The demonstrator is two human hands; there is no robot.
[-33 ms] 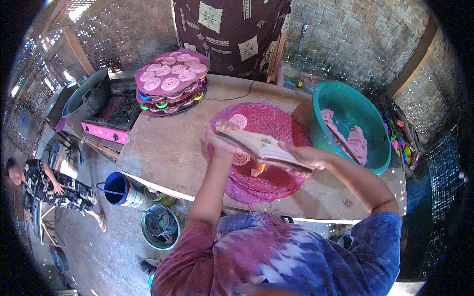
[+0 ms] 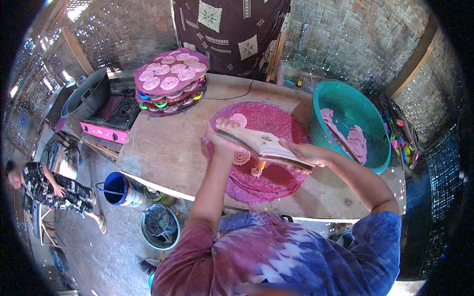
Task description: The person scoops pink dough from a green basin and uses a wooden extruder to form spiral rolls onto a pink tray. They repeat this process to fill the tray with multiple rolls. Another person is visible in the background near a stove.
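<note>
A wooden hand press (image 2: 252, 140) is gripped at both ends, tilted so its right end is nearer me. My left hand (image 2: 224, 135) wraps round its left end, and my right hand (image 2: 311, 154) clasps the right end. Below the press an orange tube (image 2: 261, 164) points down, with a small curl of pink dough (image 2: 256, 172) at its tip. Under it lies a stack of round magenta mats (image 2: 276, 116). Two pink dough rosettes sit on the top mat: one (image 2: 238, 120) beyond my left hand, another (image 2: 241, 156) partly hidden by the press.
A green basin (image 2: 321, 98) at the right holds pink dough (image 2: 356, 143) and a stick. Stacked round trays with rosettes (image 2: 170, 83) stand at the back left, beside a pink stove (image 2: 103, 131). On the floor are a blue bucket (image 2: 116, 190) and another person (image 2: 54, 185).
</note>
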